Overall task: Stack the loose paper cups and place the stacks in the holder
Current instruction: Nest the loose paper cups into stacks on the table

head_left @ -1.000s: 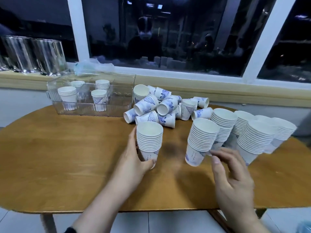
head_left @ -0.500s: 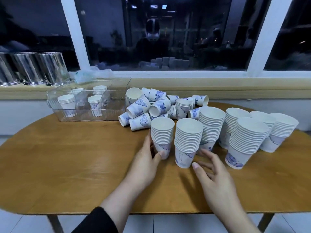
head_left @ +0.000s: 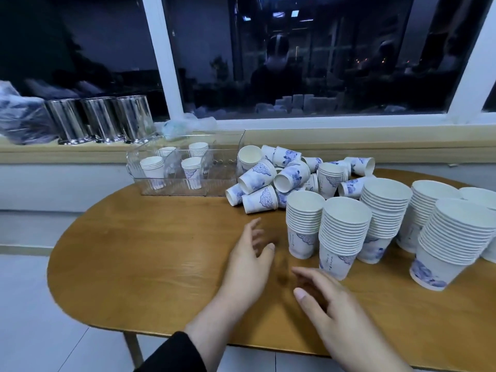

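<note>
Several tall stacks of white paper cups with blue print stand on the right of the wooden table (head_left: 139,264); the nearest two are a shorter stack (head_left: 304,224) and a taller stack (head_left: 342,237). Behind them lies a pile of loose cups (head_left: 284,175) on their sides. A clear plastic holder (head_left: 185,163) at the back left contains several short cup stacks. My left hand (head_left: 248,260) hovers empty with spread fingers, just left of the shorter stack. My right hand (head_left: 330,307) is open and empty, below the taller stack.
Three shiny metal canisters (head_left: 99,119) and a plastic-wrapped bundle (head_left: 18,114) sit on the window sill behind the table. A crumpled plastic bag (head_left: 185,124) lies behind the holder. The table's rounded left edge drops to a tiled floor.
My left hand let go of the shorter stack, which now stands beside the taller one. Both hands have pulled back from the stacks. The view shifted left.
</note>
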The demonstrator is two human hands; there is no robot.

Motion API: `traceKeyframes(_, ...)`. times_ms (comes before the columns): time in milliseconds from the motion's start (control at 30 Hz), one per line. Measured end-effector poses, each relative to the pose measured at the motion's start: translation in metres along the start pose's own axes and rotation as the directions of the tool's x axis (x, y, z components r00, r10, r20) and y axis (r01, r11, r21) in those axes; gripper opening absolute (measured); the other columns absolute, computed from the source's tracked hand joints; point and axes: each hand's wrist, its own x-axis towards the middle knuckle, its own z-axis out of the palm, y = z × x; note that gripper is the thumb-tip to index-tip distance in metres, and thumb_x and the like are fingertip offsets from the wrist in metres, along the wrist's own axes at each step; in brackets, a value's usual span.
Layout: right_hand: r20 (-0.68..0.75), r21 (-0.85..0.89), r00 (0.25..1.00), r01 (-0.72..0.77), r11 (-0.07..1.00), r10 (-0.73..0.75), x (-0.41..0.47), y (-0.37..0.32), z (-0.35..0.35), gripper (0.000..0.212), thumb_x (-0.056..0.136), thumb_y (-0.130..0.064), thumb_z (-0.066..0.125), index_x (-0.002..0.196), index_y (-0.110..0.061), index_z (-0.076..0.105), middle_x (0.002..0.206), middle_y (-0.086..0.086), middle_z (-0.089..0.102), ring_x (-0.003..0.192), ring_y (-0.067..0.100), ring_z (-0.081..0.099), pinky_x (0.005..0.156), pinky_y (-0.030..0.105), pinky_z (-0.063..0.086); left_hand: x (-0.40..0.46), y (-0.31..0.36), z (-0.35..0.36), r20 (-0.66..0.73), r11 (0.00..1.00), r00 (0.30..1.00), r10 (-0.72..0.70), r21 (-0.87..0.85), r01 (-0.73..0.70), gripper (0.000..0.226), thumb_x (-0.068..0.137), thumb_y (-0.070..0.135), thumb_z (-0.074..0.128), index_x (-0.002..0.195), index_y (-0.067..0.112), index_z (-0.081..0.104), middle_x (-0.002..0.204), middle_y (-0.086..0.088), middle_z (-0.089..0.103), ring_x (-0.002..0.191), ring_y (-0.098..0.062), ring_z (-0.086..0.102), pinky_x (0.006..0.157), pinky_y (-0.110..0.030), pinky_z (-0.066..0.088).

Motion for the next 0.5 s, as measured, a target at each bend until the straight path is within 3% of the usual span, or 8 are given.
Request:
traceKeyframes(167, 0.096, -0.065, 0.995, 0.041, 0.997, -0.034, 0.042, -0.014, 0.03, 0.044, 0.099, -0.034, 0.052, 0.143, -0.031, 0.045, 0.146, -0.021, 0.043, 0.135, -0.011, 0.033, 0.108, 0.004, 0.019, 0.048, -0.009, -0.038, -0.173, 0.934, 0.972, 0.161, 0.346, -0.093, 0.049, 0.09, 0.024, 0.064, 0.136, 0.026, 0.047, 0.127, 0.002, 0.057, 0.117, -0.022, 0.056, 0.1, -0.043, 0.047)
traceKeyframes(367, 0.091, -0.075, 0.996, 0.016, 0.997, -0.009, 0.065, -0.015, 0.047, 0.05, 0.101, -0.034, 0.047, 0.149, -0.033, 0.033, 0.151, -0.028, 0.028, 0.139, -0.012, 0.024, 0.11, 0.003, 0.013, 0.123, 0.008, -0.039, -0.081, 0.791, 0.961, 0.263, 0.588, -0.167, 0.065, 0.087, 0.032, 0.066, 0.146, 0.021, 0.04, 0.138, -0.008, 0.052, 0.129, -0.03, 0.048, 0.106, -0.046, 0.04)
traceKeyframes(500, 0.059, -0.055, 0.998, -0.02, 0.998, 0.023, 0.069, -0.012, 0.049, 0.048, 0.1, -0.033, 0.048, 0.146, -0.038, 0.036, 0.146, -0.028, 0.037, 0.135, -0.011, 0.032, 0.105, 0.001, 0.019, 0.156, 0.011, -0.029, -0.043, 0.692, 0.96, 0.277, 0.702, -0.169, 0.065, 0.089, 0.041, 0.063, 0.146, 0.02, 0.04, 0.136, -0.011, 0.053, 0.128, -0.032, 0.048, 0.104, -0.045, 0.039)
